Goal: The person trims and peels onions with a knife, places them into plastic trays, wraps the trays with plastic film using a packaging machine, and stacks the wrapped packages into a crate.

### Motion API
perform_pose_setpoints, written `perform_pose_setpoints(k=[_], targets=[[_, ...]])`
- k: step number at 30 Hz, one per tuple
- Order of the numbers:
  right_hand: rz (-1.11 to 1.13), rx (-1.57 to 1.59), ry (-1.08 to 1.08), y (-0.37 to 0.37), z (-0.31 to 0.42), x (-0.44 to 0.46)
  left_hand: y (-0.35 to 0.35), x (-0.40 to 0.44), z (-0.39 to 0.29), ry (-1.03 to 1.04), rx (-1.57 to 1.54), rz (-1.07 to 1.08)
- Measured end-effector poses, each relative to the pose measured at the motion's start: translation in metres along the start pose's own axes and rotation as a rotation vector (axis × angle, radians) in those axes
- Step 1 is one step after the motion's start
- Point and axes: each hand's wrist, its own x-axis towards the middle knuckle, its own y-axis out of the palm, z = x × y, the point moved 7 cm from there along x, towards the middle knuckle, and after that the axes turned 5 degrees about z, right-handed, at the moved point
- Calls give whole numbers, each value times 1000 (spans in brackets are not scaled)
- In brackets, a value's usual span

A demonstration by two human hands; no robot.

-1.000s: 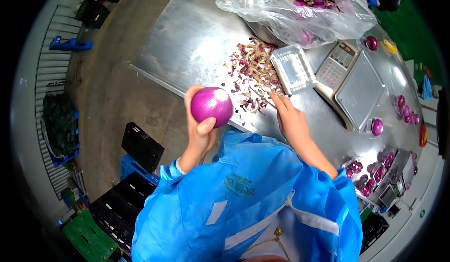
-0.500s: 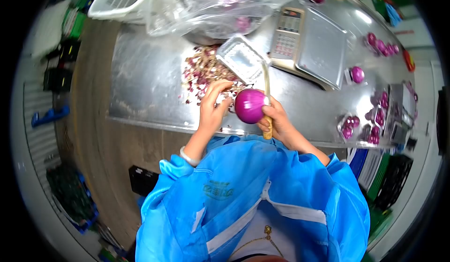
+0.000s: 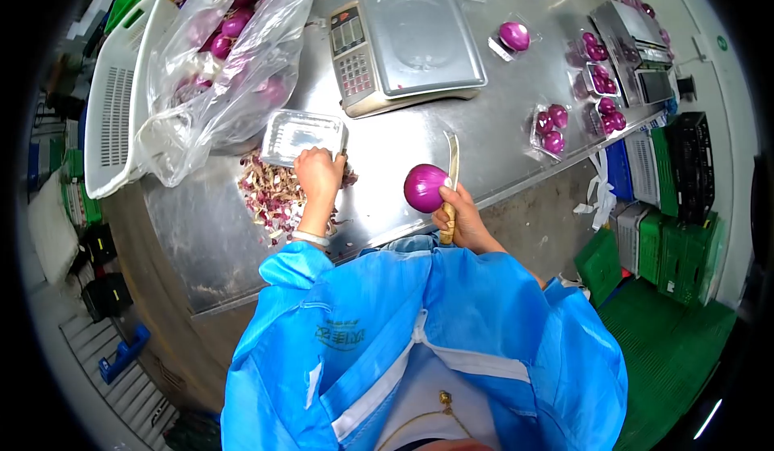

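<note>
My right hand [image 3: 466, 219] holds a peeled purple onion [image 3: 426, 188] and a knife [image 3: 452, 161] together. The knife has a wooden handle, and its narrow blade points away from me past the onion's right side. At the left, my left hand [image 3: 319, 178] has its fingers curled over the near edge of a clear plastic tray [image 3: 302, 133]. That tray lies beside a heap of dry onion skins and trimmings [image 3: 270, 197], which my left forearm partly covers. Nothing is visible inside the tray.
A clear bag of onions [image 3: 234, 72] leans by a white basket [image 3: 113, 120] at the left. Beyond my hands stands a weighing scale [image 3: 419, 40]. Trays of onions [image 3: 551, 128] sit on the right of the metal table [image 3: 403, 137], near a boxy machine [image 3: 633, 36].
My left hand has gone from beside the onion to the plastic tray and closed on its edge. The onion and knife stay in my right hand. The view has swung to the right.
</note>
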Motion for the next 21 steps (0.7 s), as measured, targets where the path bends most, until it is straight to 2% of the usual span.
perform_pose_setpoints(k=[5, 8, 12, 13, 14, 16, 18, 19, 21], targets=[[33, -4, -46, -12, 28, 8, 0, -4, -2, -112, 4, 1], [45, 15, -60, -22, 45, 14, -9, -7, -8, -148, -6, -106], [40, 21, -76, -37, 67, 17, -50, -16, -33, -66, -130, -191], [43, 36, -91, -46, 71, 17, -59, -20, -48, 40, -139, -179], [82, 58, -130, -56, 75, 18, -70, -28, -74, 260, -160, -196], [71, 135, -202, -64, 95, 12, -59, -45, -115, 544, -192, -3], [141, 213, -271, -76, 113, 10, -46, -63, -151, 773, -226, 80], [120, 146, -292, -82, 122, 7, -25, -69, -155, 805, -218, 213], [98, -32, -322, -84, 143, 5, 9, -70, -166, 947, -202, 210]])
